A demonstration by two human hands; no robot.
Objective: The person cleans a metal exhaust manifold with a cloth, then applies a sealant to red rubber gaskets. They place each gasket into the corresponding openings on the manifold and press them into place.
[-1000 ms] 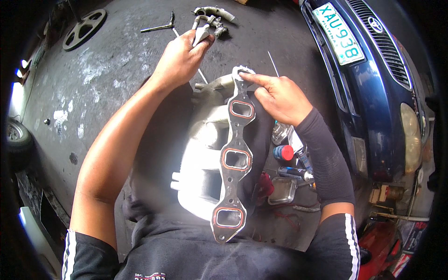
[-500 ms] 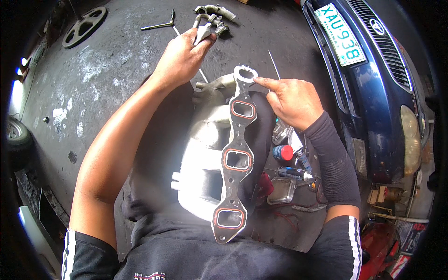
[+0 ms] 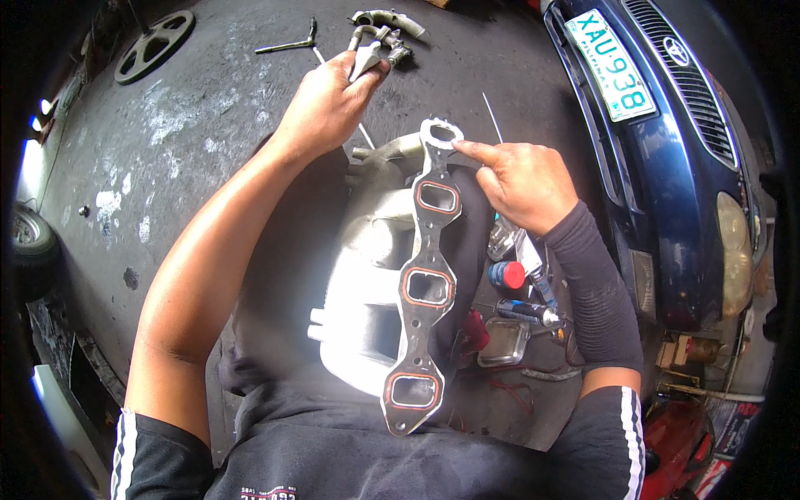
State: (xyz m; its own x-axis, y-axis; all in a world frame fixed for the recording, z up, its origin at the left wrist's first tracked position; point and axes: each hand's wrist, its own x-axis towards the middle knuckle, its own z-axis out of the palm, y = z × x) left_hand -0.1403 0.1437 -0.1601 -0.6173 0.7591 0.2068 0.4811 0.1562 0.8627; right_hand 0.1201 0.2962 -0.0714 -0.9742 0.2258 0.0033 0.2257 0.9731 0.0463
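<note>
An aluminium intake manifold [image 3: 354, 342] lies across my lap, its row of ports facing up. Along the ports runs a dark gasket [image 3: 422, 321] with orange-red seal lines around the three nearer openings. Pale grey paste [image 3: 431, 140] rings the farthest port. The stretched index finger of my right hand [image 3: 529, 183] touches that ring's right edge; the other fingers are curled and hold nothing. Beyond the manifold's far end, my left hand [image 3: 333, 100] is closed around a pale grey tapered squeeze tube [image 3: 365, 61], partly hidden by the fingers.
A ratchet wrench [image 3: 287, 47] and metal pipe fittings [image 3: 396, 25] lie on the floor ahead. Right of my lap are a red-capped can [image 3: 507, 274], a spray can [image 3: 529, 312] and a clear tray [image 3: 502, 343]. A dark blue car bumper [image 3: 658, 217] stands close on the right.
The whole view has shifted very slightly. My right fingertip still rests at the far port's edge, and my left hand keeps its hold on the tube.
</note>
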